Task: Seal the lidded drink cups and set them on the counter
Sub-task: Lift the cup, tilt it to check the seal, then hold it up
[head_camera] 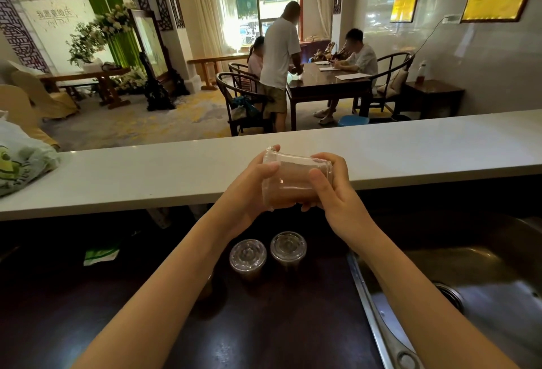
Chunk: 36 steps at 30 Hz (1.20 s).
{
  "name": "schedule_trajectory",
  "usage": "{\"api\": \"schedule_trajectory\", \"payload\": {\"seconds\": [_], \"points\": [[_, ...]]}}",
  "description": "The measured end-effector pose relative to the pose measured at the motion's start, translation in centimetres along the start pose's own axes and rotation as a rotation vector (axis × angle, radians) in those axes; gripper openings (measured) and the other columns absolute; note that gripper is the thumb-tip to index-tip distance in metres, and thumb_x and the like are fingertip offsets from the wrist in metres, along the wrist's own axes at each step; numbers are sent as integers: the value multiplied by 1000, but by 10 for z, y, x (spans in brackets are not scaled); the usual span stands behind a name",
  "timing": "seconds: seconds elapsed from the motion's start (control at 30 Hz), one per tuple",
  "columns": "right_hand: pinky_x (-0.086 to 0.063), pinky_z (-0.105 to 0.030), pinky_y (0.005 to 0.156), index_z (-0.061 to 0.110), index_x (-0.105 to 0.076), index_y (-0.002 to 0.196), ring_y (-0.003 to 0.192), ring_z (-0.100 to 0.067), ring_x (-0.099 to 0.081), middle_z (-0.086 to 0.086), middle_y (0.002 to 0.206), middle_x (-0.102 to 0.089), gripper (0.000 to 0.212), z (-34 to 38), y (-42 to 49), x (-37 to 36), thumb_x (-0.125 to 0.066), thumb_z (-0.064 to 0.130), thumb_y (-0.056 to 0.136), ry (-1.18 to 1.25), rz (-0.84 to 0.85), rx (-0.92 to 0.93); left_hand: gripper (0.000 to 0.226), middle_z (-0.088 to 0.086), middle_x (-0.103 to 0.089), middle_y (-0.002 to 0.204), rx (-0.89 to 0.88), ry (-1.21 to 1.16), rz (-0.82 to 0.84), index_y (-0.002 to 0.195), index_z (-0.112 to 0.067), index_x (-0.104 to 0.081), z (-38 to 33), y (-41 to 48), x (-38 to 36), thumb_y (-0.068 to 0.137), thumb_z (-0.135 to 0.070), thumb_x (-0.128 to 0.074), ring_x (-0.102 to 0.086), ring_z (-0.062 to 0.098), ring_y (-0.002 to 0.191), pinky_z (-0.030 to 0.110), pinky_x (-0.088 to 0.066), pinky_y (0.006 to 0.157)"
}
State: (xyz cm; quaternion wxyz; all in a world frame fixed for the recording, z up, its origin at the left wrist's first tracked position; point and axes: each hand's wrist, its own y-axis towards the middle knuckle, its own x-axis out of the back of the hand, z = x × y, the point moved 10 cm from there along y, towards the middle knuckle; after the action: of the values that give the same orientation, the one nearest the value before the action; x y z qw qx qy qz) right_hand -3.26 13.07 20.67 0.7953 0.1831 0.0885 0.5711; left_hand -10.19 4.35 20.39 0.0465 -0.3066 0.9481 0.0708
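Clear plastic drink cup (296, 181), filled with a brown liquid, lies tipped on its side in the air between both hands, just above the near edge of the long white surface (146, 175). The left hand (249, 190) curls round the end that seems to carry the lid rim, thumb laid over the top. The right hand (334, 190) wraps the other end, thumb across the cup's side and fingers under it. Neither hand is spread; both grip the cup firmly.

The step in hand looks like the sealing check: the lid pressed home and the cup turned over to see that nothing leaks. No drip shows. The next move calls for bringing the cup upright and standing it on the white surface just ahead, base down, before letting go.

Two more clear lidded cups (248, 257) (288, 248) of brown drink stand side by side on the dark lower surface (264, 324) beneath the forearms, likely next in line. A steel sink (484, 275) sits to the right.
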Motion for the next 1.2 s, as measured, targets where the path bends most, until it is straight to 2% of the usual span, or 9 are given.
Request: {"api": "schedule_trajectory", "payload": {"seconds": [0.17, 0.3, 0.47, 0.63, 0.77, 0.83, 0.93, 1.07, 1.2], "points": [[-55, -25, 70, 40, -28, 119, 97, -2, -60, 10, 118, -46, 36, 6, 0, -6, -41, 47, 87, -11, 51, 49, 47, 8, -58, 117, -55, 10, 10, 126, -27, -44, -5, -1, -1, 81, -31, -57, -66, 21, 100, 32, -55, 77], [-56, -27, 72, 38, -28, 118, 96, -8, -60, 6, 117, -46, 34, 6, -2, -8, -41, 43, 87, 35, 51, 69, 45, 10, -55, 115, -56, 33, 48, 124, -26, -46, -11, -1, -2, 81, -26, -59, -68, 16, 86, 22, -53, 60], [-55, -27, 72, 39, -27, 119, 98, -14, -59, 1, 121, -45, 35, 3, -3, -10, -41, 43, 87, 67, 58, 54, 47, 9, -52, 114, -35, 53, 65, 122, -26, -44, -11, 0, 0, 78, -27, -60, -69, 14, 83, 20, -51, 55], [-57, -31, 77, 42, -30, 125, 105, -19, -60, 6, 123, -47, 48, -6, 3, -3, -47, 52, 82, 125, 3, -53, 51, 11, -53, 116, -50, 23, -7, 125, -25, -44, -5, 4, 4, 76, -27, -61, -66, 18, 88, 23, -52, 58], [-55, -30, 84, 26, -38, 131, 107, -17, -62, 0, 122, -58, 61, -17, 16, 9, -54, 55, 80, 258, -96, -173, 64, 11, -50, 124, -158, 7, -127, 124, -30, -42, -13, 6, 11, 66, -37, -69, -62, 26, 105, 28, -55, 71], [-52, -35, 92, 17, -49, 125, 110, -21, -62, -6, 120, -62, 51, -20, 24, 4, -56, 46, 84, 428, -114, -207, 62, 9, -50, 124, -224, 23, -192, 121, -34, -41, -16, 8, 11, 66, -37, -70, -58, 29, 110, 29, -55, 74], [-54, -30, 87, 15, -57, 115, 104, -23, -65, -10, 113, -65, 34, -18, 36, 3, -60, 33, 86, 695, -198, -226, 56, 5, -49, 122, -304, 2, -247, 121, -34, -38, -17, 16, 8, 73, -30, -67, -56, 28, 112, 30, -55, 73], [-53, -32, 90, 14, -52, 126, 107, -25, -59, -6, 115, -62, 50, -8, 53, 20, -65, 35, 83, 419, -212, -246, 57, 2, -50, 128, -216, 125, -204, 126, -33, -39, -7, 27, 20, 76, -39, -66, -55, 22, 116, 37, -51, 94], [-50, -36, 94, 15, -53, 126, 109, -23, -57, -4, 116, -61, 54, 8, 72, 29, -69, 37, 79, 72, -117, -240, 66, 4, -58, 128, -149, 298, -82, 132, -23, -48, -4, 35, 36, 73, -47, -68, -56, 20, 118, 39, -45, 101]]}}
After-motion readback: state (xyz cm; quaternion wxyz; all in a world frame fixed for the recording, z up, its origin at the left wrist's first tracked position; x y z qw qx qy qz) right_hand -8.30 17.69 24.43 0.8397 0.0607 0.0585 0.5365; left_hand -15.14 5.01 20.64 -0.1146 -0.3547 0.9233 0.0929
